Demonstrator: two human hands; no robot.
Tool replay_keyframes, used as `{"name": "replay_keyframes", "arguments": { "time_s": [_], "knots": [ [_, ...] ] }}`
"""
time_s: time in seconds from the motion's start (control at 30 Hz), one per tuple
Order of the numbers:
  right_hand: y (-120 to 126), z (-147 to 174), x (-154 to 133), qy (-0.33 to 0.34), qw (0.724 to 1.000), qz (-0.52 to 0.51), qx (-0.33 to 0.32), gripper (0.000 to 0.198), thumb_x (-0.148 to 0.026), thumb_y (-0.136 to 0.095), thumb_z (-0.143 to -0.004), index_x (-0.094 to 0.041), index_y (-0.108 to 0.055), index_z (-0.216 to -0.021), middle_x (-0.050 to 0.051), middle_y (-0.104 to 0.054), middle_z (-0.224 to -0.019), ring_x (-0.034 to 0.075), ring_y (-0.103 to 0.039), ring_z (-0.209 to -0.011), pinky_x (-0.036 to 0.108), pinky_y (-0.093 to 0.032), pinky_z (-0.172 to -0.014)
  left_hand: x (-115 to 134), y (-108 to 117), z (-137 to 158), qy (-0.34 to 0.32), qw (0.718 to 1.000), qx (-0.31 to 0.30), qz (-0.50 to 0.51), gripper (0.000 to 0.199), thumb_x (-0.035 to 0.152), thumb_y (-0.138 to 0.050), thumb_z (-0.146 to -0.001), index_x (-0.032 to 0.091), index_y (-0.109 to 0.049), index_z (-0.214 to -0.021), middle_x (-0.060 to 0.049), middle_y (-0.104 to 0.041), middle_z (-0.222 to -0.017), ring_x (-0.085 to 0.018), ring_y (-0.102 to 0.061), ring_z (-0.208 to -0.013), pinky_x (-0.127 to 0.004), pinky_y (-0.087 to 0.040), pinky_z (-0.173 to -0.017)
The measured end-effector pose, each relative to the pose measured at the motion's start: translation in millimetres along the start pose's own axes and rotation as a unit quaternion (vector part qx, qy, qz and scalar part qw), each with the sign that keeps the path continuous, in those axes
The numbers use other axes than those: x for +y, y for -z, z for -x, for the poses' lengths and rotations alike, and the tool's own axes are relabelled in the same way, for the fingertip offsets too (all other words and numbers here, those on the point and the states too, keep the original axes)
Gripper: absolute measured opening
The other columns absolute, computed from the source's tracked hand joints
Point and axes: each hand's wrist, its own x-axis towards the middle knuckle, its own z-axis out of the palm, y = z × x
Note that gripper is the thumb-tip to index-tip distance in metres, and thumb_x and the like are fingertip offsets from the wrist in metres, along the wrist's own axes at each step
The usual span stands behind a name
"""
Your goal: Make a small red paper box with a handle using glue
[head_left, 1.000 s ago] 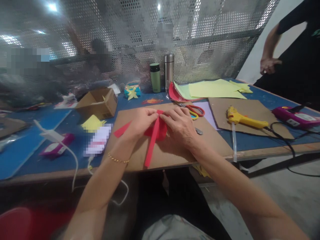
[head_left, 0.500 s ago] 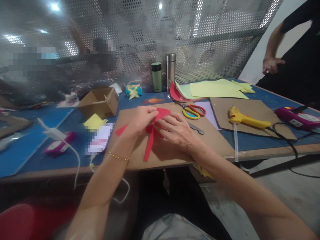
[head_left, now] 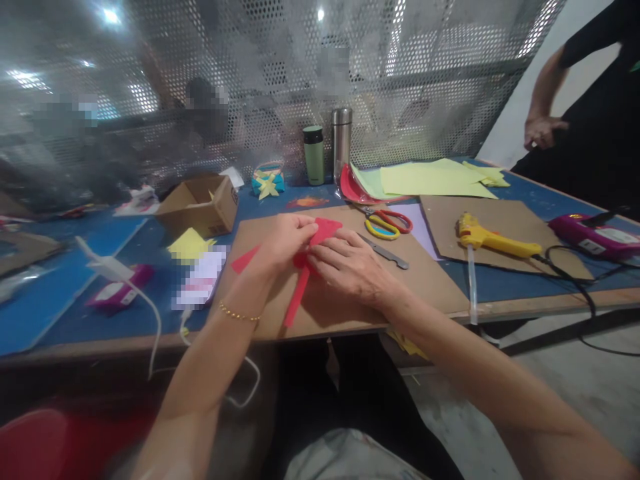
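Both my hands are closed on a red strip (head_left: 299, 293), which looks like felt or paper, above a cardboard sheet (head_left: 265, 313). My left hand (head_left: 286, 241) pinches its upper folded part between thumb and fingers. From the other side my right hand (head_left: 350, 265) grips it, with the fingers bent over the middle. One end of the strip hangs down toward me. Another red piece (head_left: 245, 259) lies on the cardboard by my left wrist. Just beyond my right hand are a grey metal blade (head_left: 393, 255) and scissors (head_left: 384, 223) with red and yellow handles.
A yellow glue gun (head_left: 495, 241) rests on cardboard at right, its cord trailing off. Yellow sheets (head_left: 430, 179), a green tumbler (head_left: 314, 157) and a steel flask (head_left: 342, 140) stand behind. At left are a cardboard box (head_left: 200, 207) and a phone (head_left: 200, 277). Another person stands far right.
My right hand has shifted slightly, uncovering more of the metal blade. The strip's hanging end has swung a little down and left, and less of its middle shows.
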Motion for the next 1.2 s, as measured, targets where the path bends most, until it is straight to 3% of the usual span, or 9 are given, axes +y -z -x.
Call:
{"name": "replay_keyframes", "arguments": {
  "time_s": [0.17, 0.47, 0.7, 0.93, 1.2],
  "knots": [
    [-1.0, 1.0, 1.0, -0.002, 1.0, -0.006, 0.007, 0.033, -0.007, -0.042, -0.106, -0.016, -0.072, -0.095, 0.008, -0.076, -0.095, 0.019, -0.063, -0.088, 0.04, -0.046, -0.095, -2.4, 2.9, -2.3, -0.013, 1.0, -0.002, 0.0, 0.028, 0.013, -0.06, -0.08, 0.017, -0.049, -0.054, 0.005, -0.042, -0.053, -0.005, -0.032, -0.048, -0.021, -0.02, -0.048],
    [4.1, -0.6, -2.0, -0.007, 0.999, -0.013, -0.033, 0.035, -0.007, -0.041, -0.106, -0.015, -0.072, -0.093, 0.009, -0.075, -0.096, 0.021, -0.059, -0.09, 0.04, -0.045, -0.095, -7.0, 6.3, -3.2, -0.014, 1.0, -0.009, 0.005, 0.013, 0.015, -0.063, -0.073, 0.015, -0.059, -0.061, 0.002, -0.052, -0.057, -0.006, -0.04, -0.05, -0.02, -0.025, -0.049],
    [6.3, -1.7, -5.1, -0.023, 0.996, -0.034, -0.077, 0.031, -0.01, -0.042, -0.107, -0.013, -0.072, -0.104, 0.012, -0.073, -0.108, 0.024, -0.055, -0.097, 0.043, -0.044, -0.097, -8.7, 9.4, -10.9, -0.011, 0.999, 0.044, -0.013, 0.023, 0.009, -0.061, -0.077, 0.016, -0.056, -0.055, 0.006, -0.044, -0.049, -0.005, -0.031, -0.042, -0.019, -0.02, -0.043],
    [0.9, -1.2, -6.5, -0.025, 0.997, 0.014, -0.074, 0.03, -0.009, -0.042, -0.106, -0.012, -0.072, -0.11, 0.011, -0.073, -0.111, 0.024, -0.055, -0.096, 0.04, -0.042, -0.096, -4.0, 10.1, -16.5, 0.023, 0.993, 0.112, 0.028, 0.029, 0.0, -0.062, -0.077, 0.015, -0.055, -0.054, 0.006, -0.045, -0.045, -0.005, -0.037, -0.041, -0.017, -0.028, -0.043],
    [2.8, -0.8, -6.0, -0.028, 0.997, -0.024, -0.071, 0.028, -0.007, -0.046, -0.104, -0.008, -0.071, -0.115, 0.015, -0.073, -0.111, 0.025, -0.056, -0.096, 0.044, -0.044, -0.093, -5.0, 8.8, -19.2, 0.041, 0.989, 0.123, 0.07, 0.029, -0.003, -0.068, -0.074, 0.014, -0.056, -0.053, 0.006, -0.045, -0.045, -0.004, -0.038, -0.041, -0.017, -0.03, -0.043]
  ]
}}
